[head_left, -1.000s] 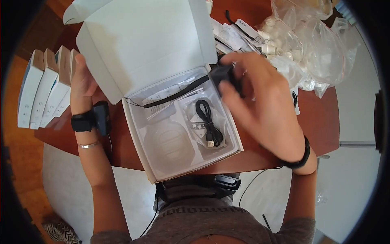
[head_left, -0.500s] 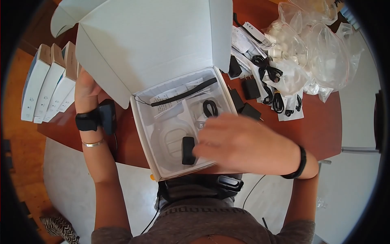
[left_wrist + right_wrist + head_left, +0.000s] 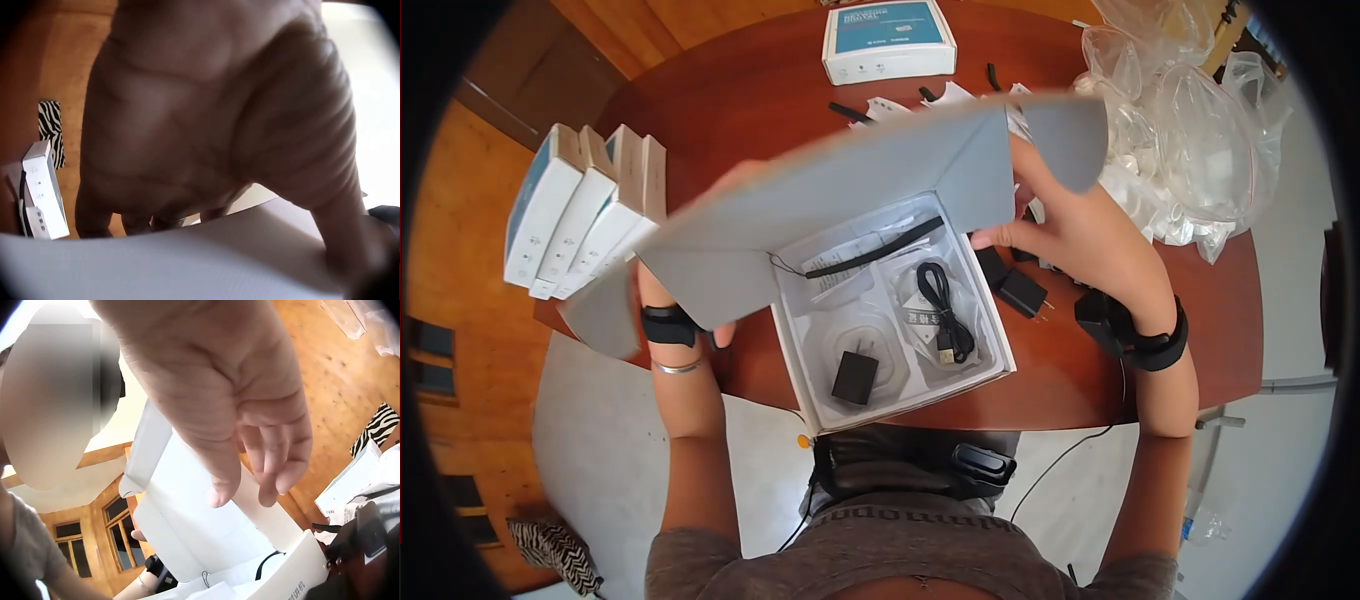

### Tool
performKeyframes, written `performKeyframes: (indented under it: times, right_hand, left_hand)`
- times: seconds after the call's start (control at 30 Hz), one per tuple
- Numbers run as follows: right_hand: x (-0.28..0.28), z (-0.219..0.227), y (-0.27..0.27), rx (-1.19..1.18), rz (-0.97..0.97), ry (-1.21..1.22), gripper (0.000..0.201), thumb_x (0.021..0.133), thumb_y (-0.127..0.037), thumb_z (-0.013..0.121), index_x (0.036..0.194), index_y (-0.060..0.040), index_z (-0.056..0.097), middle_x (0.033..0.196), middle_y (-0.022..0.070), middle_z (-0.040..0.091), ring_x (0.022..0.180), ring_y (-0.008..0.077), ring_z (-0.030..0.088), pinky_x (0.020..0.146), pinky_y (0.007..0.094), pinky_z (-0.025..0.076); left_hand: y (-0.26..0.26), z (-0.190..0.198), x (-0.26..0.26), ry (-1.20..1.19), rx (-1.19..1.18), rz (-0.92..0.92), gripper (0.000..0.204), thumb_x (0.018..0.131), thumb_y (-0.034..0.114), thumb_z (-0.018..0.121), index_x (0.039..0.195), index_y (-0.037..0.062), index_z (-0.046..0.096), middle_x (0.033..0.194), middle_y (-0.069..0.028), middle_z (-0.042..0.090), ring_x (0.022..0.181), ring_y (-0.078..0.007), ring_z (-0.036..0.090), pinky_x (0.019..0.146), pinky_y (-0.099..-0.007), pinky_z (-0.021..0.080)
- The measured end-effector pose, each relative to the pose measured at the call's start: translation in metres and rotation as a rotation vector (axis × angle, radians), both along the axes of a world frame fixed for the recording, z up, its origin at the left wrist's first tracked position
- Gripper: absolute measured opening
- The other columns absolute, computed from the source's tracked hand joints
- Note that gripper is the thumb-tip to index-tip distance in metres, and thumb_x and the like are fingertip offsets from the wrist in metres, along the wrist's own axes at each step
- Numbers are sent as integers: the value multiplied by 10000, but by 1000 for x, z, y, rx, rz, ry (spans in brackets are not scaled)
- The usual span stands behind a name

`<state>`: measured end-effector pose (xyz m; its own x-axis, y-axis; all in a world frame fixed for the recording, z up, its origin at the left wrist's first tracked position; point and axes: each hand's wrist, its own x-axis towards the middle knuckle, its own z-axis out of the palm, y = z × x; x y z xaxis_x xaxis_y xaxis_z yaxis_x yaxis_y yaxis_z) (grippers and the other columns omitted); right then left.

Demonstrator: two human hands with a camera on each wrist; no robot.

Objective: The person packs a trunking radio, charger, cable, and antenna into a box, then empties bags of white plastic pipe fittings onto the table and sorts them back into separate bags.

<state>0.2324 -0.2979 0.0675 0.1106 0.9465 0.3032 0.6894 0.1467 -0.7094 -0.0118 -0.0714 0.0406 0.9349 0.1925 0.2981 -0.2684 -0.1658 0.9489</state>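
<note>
Both my hands on lid [image 3: 840,215], tilted over box [image 3: 897,400]. Left hand [image 3: 206,119] grips lid's 9 o'clock edge; right hand [image 3: 1070,235] pinches 3 o'clock edge, keeping it level. Charger [image 3: 855,377] sits at box's 6 o'clock, cable [image 3: 942,310] at 3.

The reddish-brown wooden table [image 3: 780,90] carries an open white cardboard box [image 3: 990,330] at its near edge. To the left, 4 white boxes with blue faces [image 3: 585,220] stand on edge in a row, touching. At the far side lies 1 flat white box with a blue top [image 3: 888,38]. Clear plastic bags [image 3: 1200,140] are heaped at the right. A small black plug adapter [image 3: 1024,293] lies just beside the open box.
</note>
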Motion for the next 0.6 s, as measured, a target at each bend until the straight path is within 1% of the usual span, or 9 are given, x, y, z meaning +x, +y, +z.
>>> performKeyframes:
  times: [0.13, 0.2, 0.23, 0.33, 0.4, 0.43, 0.47, 0.53, 0.6]
  right_hand:
    - [-1, -4, 3, 134, 89, -139, 512, 719, -122, 762, 1177, -57, 544, 925, 61, 606, 705, 171, 583, 612, 292, 483]
    - [-2, -4, 3, -59, 142, -186, 576, 681, 52, 709, 1212, -60, 513, 962, 134, 626, 827, 304, 603, 725, 369, 494]
    - [2, -12, 4, -19, 191, -233, 443, 705, 48, 691, 1123, -60, 591, 920, 122, 610, 877, 296, 597, 758, 360, 488]
    - [5, -35, -8, -97, 197, -335, 343, 758, 56, 643, 1080, -62, 637, 979, 108, 608, 761, 268, 590, 706, 336, 482]
    - [-3, -25, -15, -108, 125, -325, 349, 742, 27, 668, 1079, -60, 647, 891, 112, 633, 745, 293, 604, 699, 336, 489]
    - [-6, -17, -17, -255, 140, -274, 367, 734, 4, 683, 1093, -60, 641, 829, 111, 637, 736, 300, 611, 689, 346, 489]
    - [-8, -14, -17, -399, 156, -221, 389, 725, -20, 698, 1107, -60, 635, 767, 109, 642, 726, 307, 618, 679, 355, 488]
    - [-7, -30, -14, -295, 224, -277, 406, 717, -49, 709, 1113, -47, 617, 696, 116, 638, 730, 308, 633, 665, 361, 484]
    - [-10, -40, -6, -131, 272, -278, 400, 726, -32, 694, 1112, -8, 591, 739, 144, 645, 742, 318, 636, 657, 362, 486]
  left_hand:
    - [-31, 2, 4, 4, -126, -108, 502, 760, 228, 729, 1145, -36, 546, 1205, -125, 524, 1142, -224, 478, 979, -351, 373]
    - [-11, 7, -8, 242, 214, -185, 527, 693, 186, 784, 1148, 10, 585, 1211, -131, 530, 1160, -243, 472, 980, -390, 378]
    - [-11, 10, -4, 204, 373, -272, 550, 633, 165, 825, 1135, 56, 628, 1226, -124, 533, 1136, -265, 486, 988, -405, 368]
    - [-30, 15, -21, 489, 701, -113, 429, 602, 222, 831, 1002, 115, 719, 1313, -110, 496, 1211, -296, 415, 1028, -404, 321]
    - [-50, 10, -35, 521, 706, 133, 410, 578, 243, 836, 960, 132, 736, 1337, -121, 482, 1240, -315, 374, 1033, -416, 316]
    - [-58, 11, -41, 500, 792, 144, 559, 525, 298, 857, 1043, 146, 713, 1367, -141, 450, 1228, -335, 375, 1032, -430, 318]
    - [-74, 19, -45, 594, 862, 153, 838, 448, 355, 881, 1220, 167, 615, 1438, -164, 352, 1286, -369, 326, 1061, -456, 292]
    - [-106, 2, -52, 659, 719, 337, 1076, 392, 375, 898, 1357, 160, 474, 1483, -187, 247, 1353, -399, 239, 1089, -465, 262]
    - [-95, 0, -62, 661, 713, 291, 1134, 416, 353, 905, 1398, 104, 396, 1504, -185, 195, 1387, -394, 185, 1098, -464, 254]
